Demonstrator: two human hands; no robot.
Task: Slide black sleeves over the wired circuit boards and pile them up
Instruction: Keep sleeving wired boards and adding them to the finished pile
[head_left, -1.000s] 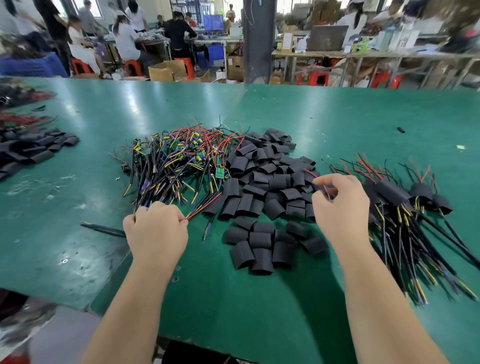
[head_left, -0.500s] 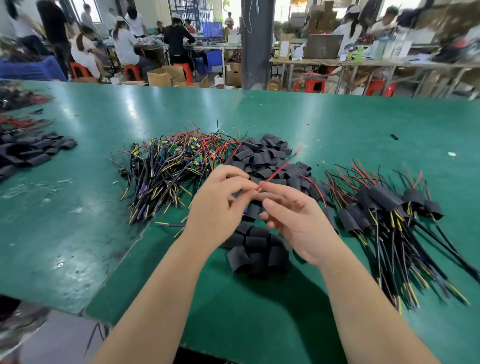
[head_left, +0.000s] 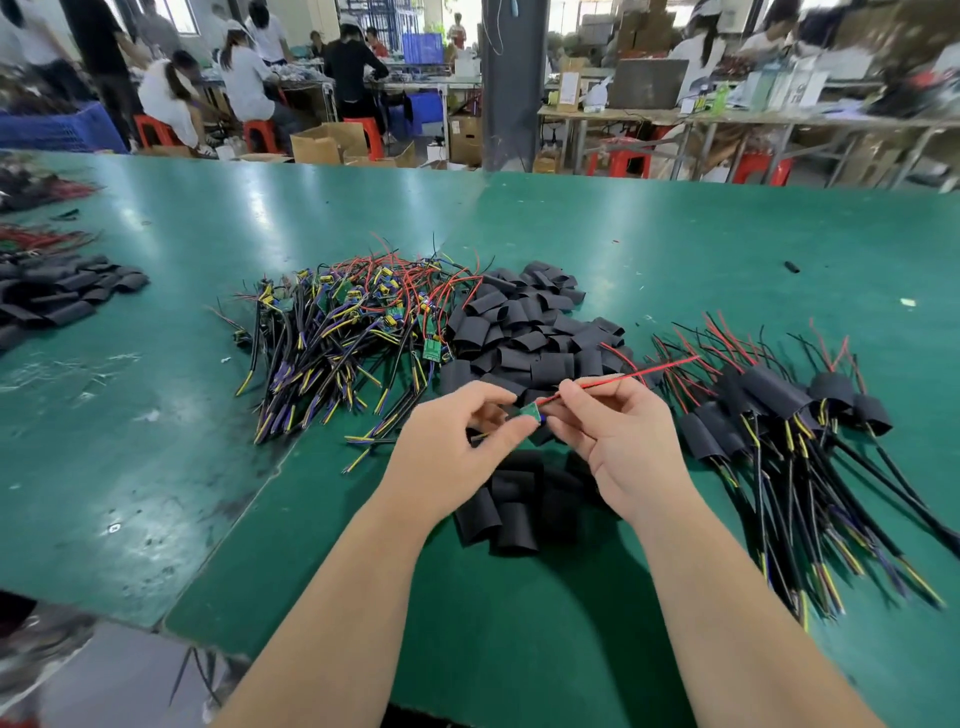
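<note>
Swung lower, thin red wire (head_left: 623, 375) meets flat green board (head_left: 531, 411) between fingers (head_left: 511, 431).

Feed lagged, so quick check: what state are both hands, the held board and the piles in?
left hand: pinching the held board
right hand: pinching the red wire
held board: off the table, no sleeve on
black sleeves: loose, empty, heaped
bare boards: unsleeved, tangled heap
sleeved boards: finished, piled at right
</note>
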